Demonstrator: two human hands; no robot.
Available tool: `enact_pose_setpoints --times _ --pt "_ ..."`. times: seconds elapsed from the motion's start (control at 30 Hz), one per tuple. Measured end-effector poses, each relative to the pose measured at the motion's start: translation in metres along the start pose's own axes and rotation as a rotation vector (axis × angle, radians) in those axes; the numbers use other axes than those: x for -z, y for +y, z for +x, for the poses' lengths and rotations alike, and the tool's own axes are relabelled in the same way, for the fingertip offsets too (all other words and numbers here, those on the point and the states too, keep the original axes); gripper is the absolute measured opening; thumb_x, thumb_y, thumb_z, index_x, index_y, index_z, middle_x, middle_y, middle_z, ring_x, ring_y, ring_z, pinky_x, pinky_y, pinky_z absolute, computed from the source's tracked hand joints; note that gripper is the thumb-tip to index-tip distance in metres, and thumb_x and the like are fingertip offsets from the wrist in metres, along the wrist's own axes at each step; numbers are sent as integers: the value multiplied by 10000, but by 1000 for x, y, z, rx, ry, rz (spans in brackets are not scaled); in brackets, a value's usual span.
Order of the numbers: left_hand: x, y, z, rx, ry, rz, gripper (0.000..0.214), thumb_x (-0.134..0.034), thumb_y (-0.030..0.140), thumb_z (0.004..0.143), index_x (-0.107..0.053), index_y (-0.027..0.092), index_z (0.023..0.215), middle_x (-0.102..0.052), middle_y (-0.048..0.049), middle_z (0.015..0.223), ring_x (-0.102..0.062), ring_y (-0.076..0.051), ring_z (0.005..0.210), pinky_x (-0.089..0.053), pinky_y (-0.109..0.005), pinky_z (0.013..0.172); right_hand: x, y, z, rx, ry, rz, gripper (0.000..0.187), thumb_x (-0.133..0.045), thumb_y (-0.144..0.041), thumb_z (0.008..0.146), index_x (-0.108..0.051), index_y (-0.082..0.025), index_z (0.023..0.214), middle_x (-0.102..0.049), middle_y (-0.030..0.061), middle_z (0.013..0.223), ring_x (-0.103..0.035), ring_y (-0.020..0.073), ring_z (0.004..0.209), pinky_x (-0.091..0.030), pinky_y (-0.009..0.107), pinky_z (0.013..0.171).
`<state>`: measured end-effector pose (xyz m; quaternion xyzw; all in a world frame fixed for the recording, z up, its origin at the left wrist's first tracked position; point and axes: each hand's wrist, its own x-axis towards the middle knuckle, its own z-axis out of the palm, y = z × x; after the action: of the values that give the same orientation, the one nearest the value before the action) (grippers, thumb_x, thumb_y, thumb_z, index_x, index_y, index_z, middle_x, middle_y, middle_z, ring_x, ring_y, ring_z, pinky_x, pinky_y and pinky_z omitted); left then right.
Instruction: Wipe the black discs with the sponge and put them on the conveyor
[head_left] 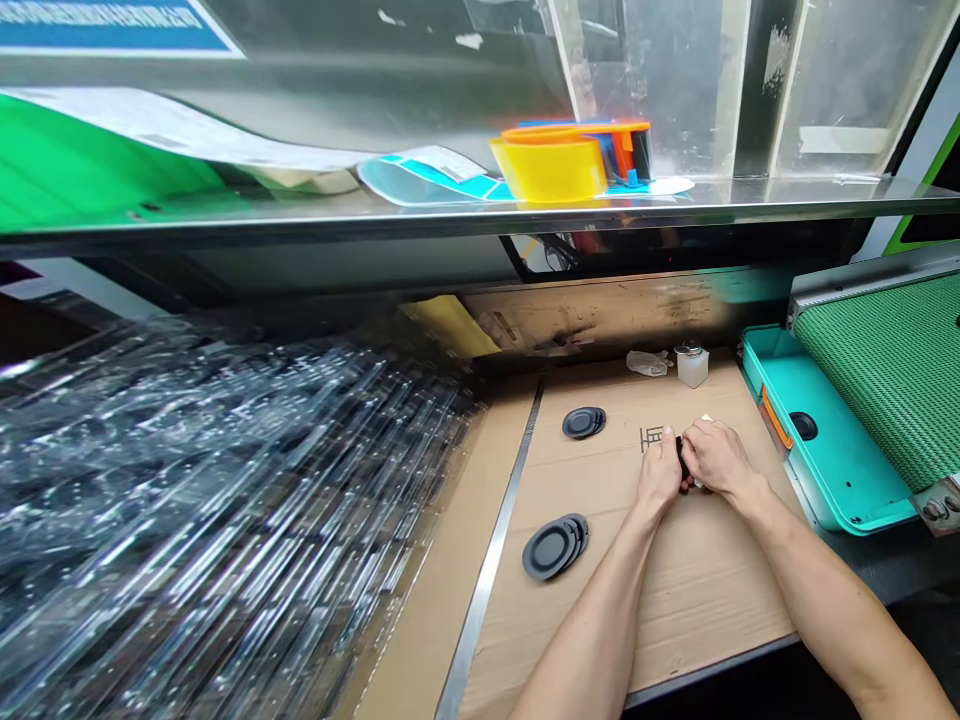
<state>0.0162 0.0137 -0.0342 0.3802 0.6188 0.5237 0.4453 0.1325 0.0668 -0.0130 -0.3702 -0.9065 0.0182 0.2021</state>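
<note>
My left hand [660, 470] and my right hand [718, 456] meet over the cardboard sheet [712, 580], close to its right side. Gripped between them is a small black part [682, 458], mostly covered by my fingers. A bit of something pale shows at my right fingertips, too small to name. To the left of my hands lie two overlapping groups of round black plastic discs: a farther stack [582, 423] and a nearer fanned-out stack [552, 549].
Transparent plastic trays [225, 520] fill the left side. At right, a teal bin [862, 500] holds a black disc [803, 426] beside a green conveyor belt [892, 350]. A small white bottle [692, 366] and crumpled plastic [648, 363] sit behind. Overhead, a metal shelf [420, 216] carries a yellow tape roll [555, 170].
</note>
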Motion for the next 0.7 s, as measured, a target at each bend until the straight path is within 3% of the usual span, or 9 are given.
enact_pose_setpoints --times 0.7 --pt "-2 2 -2 -12 24 91 766 -217 700 980 -568 213 505 -580 -79 436 -587 -204 408 -468 -305 466 -6 3 0 -4 33 57 218 -498 -208 983 -687 -201 876 -701 53 889 -615 178 827 -414 286 830"
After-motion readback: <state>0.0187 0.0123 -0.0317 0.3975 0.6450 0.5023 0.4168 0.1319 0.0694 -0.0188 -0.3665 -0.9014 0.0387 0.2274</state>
